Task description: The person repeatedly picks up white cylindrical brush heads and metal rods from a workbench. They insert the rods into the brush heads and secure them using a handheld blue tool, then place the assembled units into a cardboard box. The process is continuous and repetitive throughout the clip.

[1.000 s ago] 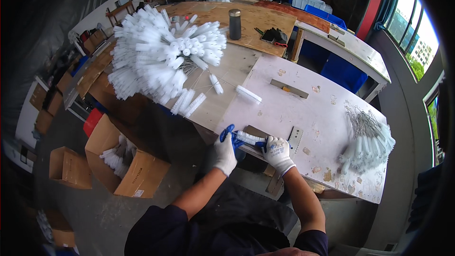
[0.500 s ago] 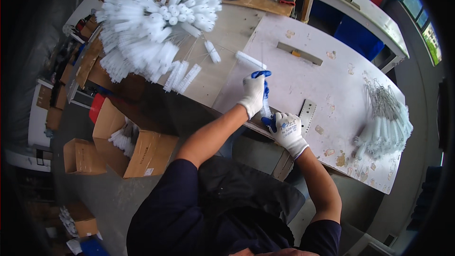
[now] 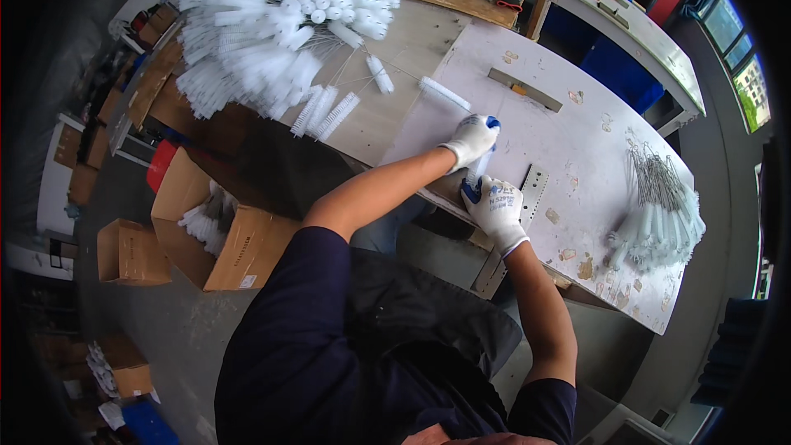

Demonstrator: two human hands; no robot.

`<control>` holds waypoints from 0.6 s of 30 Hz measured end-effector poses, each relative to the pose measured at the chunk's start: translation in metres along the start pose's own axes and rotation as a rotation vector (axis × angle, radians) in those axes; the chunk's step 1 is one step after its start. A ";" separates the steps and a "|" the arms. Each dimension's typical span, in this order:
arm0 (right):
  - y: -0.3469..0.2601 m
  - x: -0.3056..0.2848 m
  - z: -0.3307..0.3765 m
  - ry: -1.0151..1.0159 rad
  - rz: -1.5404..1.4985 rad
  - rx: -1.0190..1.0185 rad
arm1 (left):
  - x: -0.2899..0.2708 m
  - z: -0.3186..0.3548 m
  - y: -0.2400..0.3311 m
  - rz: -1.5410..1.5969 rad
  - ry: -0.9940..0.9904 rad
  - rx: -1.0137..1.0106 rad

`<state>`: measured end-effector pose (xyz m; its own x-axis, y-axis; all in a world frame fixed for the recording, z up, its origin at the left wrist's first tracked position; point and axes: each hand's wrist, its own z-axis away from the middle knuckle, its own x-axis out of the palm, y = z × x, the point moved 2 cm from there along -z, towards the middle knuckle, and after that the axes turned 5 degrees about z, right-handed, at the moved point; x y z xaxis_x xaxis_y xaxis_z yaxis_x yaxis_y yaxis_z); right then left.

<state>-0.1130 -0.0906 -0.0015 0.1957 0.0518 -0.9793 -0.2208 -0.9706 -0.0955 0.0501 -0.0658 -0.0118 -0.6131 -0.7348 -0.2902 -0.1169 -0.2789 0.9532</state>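
My left hand (image 3: 475,140), in a white glove with blue-coated fingers, is closed around the upper part of a white bristle brush (image 3: 478,168) at the table's near edge. My right hand (image 3: 497,204), gloved alike, pinches the brush's lower end just below. Only a short stretch of bristles shows between the two hands. A perforated metal strip (image 3: 535,191) lies beside my right hand. Beyond my left hand, a single white brush (image 3: 445,94) rests on the table (image 3: 568,144).
A large heap of white brushes (image 3: 280,41) covers the table's far left, several loose ones beside it. At the right lies a bundle of wire-handled brushes (image 3: 659,214). A bar (image 3: 525,89) lies farther back. Cardboard boxes (image 3: 262,249) stand on the floor at left.
My left hand has shifted slightly right and turned, its knuckles now more on top. My right hand stays at the brush's lower end. The whole view has shifted a little.
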 end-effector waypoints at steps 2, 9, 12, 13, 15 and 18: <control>-0.007 -0.003 0.001 0.030 -0.021 -0.015 | -0.036 0.000 -0.016 -0.280 0.142 0.186; 0.002 0.004 0.013 0.092 0.011 -0.037 | -0.186 0.054 -0.020 -0.635 0.624 0.431; 0.001 0.009 0.011 0.099 -0.018 -0.021 | -0.232 0.059 -0.050 -0.982 0.669 0.386; 0.001 0.011 0.014 0.086 -0.023 -0.015 | -0.234 0.061 -0.060 -1.066 0.630 0.345; -0.002 0.005 0.012 0.105 -0.043 -0.019 | -0.247 0.059 -0.075 -1.209 0.545 0.319; -0.003 0.000 0.011 0.088 -0.054 -0.019 | -0.247 0.045 -0.079 -1.221 0.572 0.238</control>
<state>-0.1232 -0.0855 -0.0034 0.2898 0.0842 -0.9534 -0.1900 -0.9712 -0.1435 0.1760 0.1657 -0.0117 0.3741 -0.2669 -0.8882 -0.5114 -0.8583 0.0426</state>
